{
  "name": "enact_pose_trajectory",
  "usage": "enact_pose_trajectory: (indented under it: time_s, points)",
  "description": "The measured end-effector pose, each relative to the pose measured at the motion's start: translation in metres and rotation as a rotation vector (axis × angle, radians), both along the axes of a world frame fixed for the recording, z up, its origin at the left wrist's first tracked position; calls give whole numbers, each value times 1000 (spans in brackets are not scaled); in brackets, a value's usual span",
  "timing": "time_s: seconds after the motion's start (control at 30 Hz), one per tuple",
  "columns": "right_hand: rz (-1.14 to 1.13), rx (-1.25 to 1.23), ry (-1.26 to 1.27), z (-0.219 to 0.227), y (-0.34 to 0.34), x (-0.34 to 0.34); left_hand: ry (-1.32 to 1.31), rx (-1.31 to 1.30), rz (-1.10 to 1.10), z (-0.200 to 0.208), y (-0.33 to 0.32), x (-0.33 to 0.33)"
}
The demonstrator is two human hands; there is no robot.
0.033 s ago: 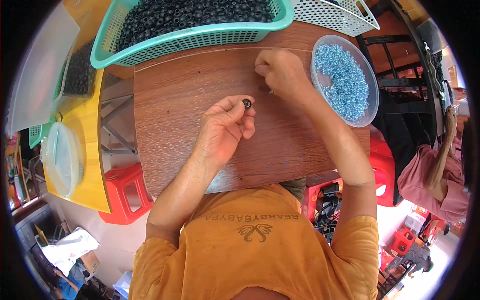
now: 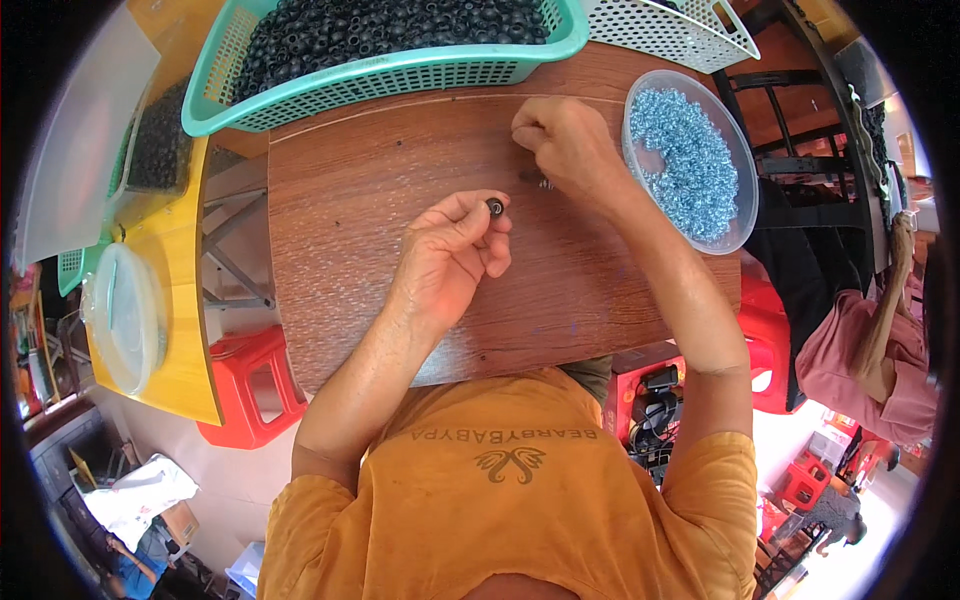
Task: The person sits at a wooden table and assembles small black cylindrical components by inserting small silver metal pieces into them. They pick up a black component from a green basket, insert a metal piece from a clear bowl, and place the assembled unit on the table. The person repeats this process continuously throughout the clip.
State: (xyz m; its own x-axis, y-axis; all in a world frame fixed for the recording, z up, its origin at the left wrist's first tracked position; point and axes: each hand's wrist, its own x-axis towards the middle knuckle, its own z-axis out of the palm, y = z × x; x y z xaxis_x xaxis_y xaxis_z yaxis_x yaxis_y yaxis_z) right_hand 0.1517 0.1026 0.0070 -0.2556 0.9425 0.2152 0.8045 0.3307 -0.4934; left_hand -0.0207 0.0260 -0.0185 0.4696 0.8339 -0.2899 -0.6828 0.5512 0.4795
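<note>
Between the thumb and fingers of my left hand [image 2: 452, 248] is a small black round cap [image 2: 495, 207], its hollow side showing a pale ring. My right hand [image 2: 570, 145] is closed above the wooden table, fingertips bent down and turned away. Whatever those fingers pinch, if anything, is hidden. Just below that hand, a few tiny shiny pieces [image 2: 546, 184] show on the tabletop. Right of my right wrist stands a clear round tub [image 2: 742, 190] of small glossy blue pieces [image 2: 700, 165]. A green basket [image 2: 400, 78] heaped with black caps [image 2: 385, 38] sits at the far side.
The brown wooden table [image 2: 350, 220] lies before me. A white perforated basket [image 2: 665, 35] stands at the far right. On the left, a yellow table [image 2: 185, 340] bears a lidded clear tub [image 2: 130, 320]. Red stools [image 2: 245, 390] stand near. A person in pink [image 2: 860, 355] is at the right.
My right hand has shifted very slightly, and the tiny shiny pieces below it show a little more. My left hand keeps its place with the black cap.
</note>
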Motion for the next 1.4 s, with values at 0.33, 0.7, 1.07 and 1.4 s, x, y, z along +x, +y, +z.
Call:
enact_pose_trajectory:
  time_s: [0.33, 0.7, 1.07, 1.4]
  points:
    - [-82, -325, 732, 10, -51, -2, 88, 28, 88, 3, -3, 6]
    - [89, 449, 267, -4, -76, -20, 34, 38, 79, -1, -7, 5]
    - [-63, 22, 610, 4, -91, -8, 109, 34, 59, 15, -11, 10]
    - [-161, -181, 987, 18, -108, -16, 133, 57, 65, 23, -19, 10]
